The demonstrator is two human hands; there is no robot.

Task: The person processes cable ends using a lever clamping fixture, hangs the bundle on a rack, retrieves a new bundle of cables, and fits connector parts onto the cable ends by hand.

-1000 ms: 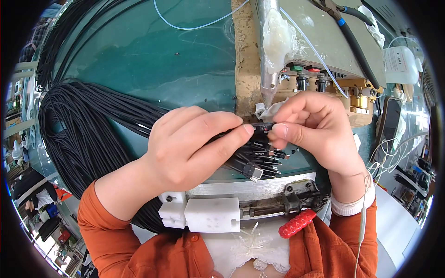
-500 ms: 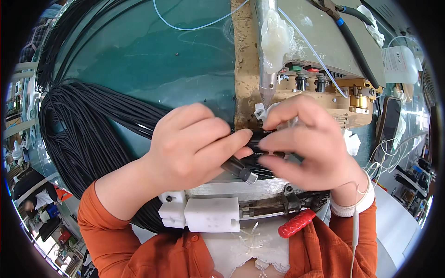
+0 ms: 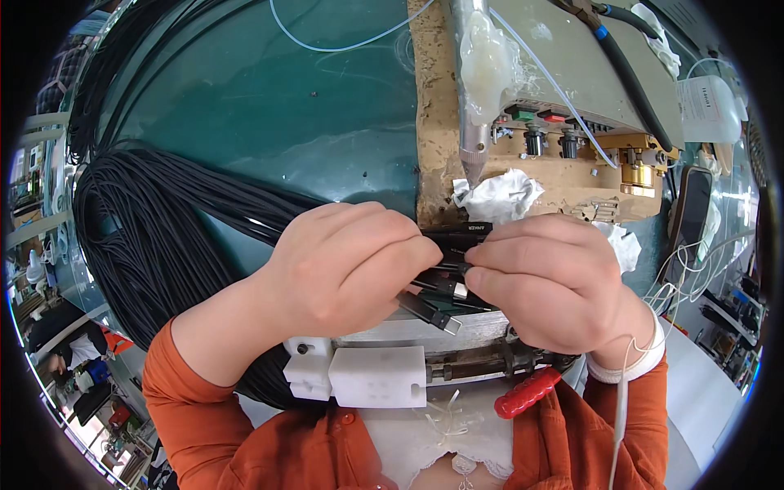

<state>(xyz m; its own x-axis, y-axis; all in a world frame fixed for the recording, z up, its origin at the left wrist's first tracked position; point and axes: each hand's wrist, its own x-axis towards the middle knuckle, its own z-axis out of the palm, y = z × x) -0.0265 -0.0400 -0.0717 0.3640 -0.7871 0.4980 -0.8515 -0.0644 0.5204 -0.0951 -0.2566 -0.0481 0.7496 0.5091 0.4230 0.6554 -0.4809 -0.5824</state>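
Observation:
My left hand [image 3: 351, 265] is closed around black cables. A black USB cable plug [image 3: 429, 313] with a bare metal end sticks out below its fingers. Facing it, my right hand [image 3: 555, 282] pinches the dark end of a thin black cable between thumb and forefinger. Between and beneath my hands lie more black plugs [image 3: 459, 237], partly hidden by my fingers. From the left, a thick looped bundle of black cables [image 3: 147, 237] runs toward my left hand. Crumpled white tissue [image 3: 510, 196] lies just beyond my right hand.
A metal nozzle [image 3: 474, 159] caked with whitish glue points down beyond my hands. Behind it stands a beige control box [image 3: 563, 65] bearing pliers [image 3: 625, 69]. Close to me are a white block [image 3: 377, 377] and a red-handled clamp [image 3: 527, 392]. A corded white band circles my right wrist.
My right hand has moved slightly nearer me, its spread fingers closing into a pinch on a cable end. More of the white tissue and the plugs now shows.

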